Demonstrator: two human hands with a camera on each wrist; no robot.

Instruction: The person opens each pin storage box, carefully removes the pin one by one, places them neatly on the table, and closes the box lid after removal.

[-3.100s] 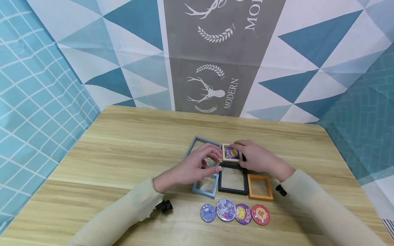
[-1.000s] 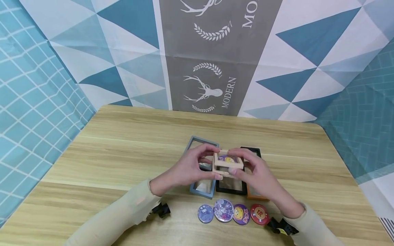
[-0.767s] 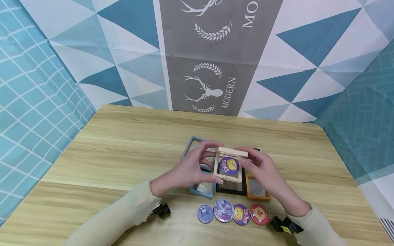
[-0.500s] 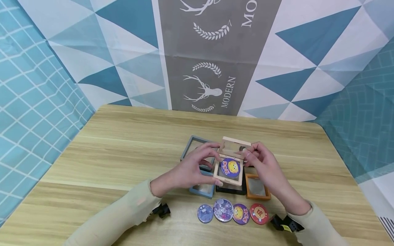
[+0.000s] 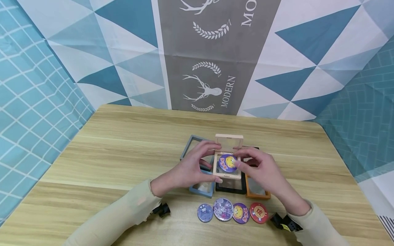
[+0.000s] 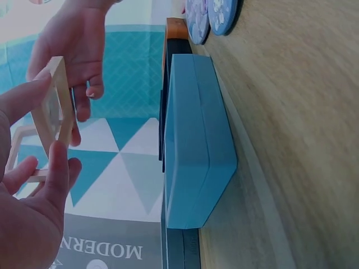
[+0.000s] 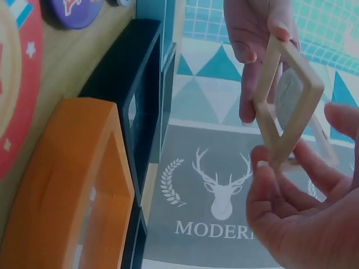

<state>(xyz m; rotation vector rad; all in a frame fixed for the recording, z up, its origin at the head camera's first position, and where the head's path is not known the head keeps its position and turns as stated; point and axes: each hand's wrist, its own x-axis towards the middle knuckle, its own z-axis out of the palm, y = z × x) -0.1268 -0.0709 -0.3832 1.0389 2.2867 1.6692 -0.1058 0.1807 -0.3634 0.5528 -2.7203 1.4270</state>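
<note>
In the head view, a pale wood-coloured display frame [image 5: 217, 171] is held up above the table, its clear-windowed lid [image 5: 229, 142] swung back at the far side. A round purple badge [image 5: 227, 163] with a yellow cartoon face lies on its film. My left hand [image 5: 197, 167] grips the left edge, thumb at the near corner and fingers farther back. At the right edge, my right hand [image 5: 261, 167] pinches the frame, its thumb beside the badge. From the right wrist view, right fingertips [image 7: 263, 174] touch a corner of the frame.
Under the hands lie a grey-blue frame [image 5: 187, 147], a light blue frame [image 5: 201, 193], black frames [image 5: 231, 191] and an orange frame [image 5: 258, 196]. Nearer me is a row of round badges: blue [image 5: 205, 213], lilac [image 5: 223, 209], purple [image 5: 240, 213] and red [image 5: 259, 213].
The display frame, on the table at first, has been lifted by both hands and its lid swung open. Since half a second ago, my right hand has moved from the lid to the right edge.
</note>
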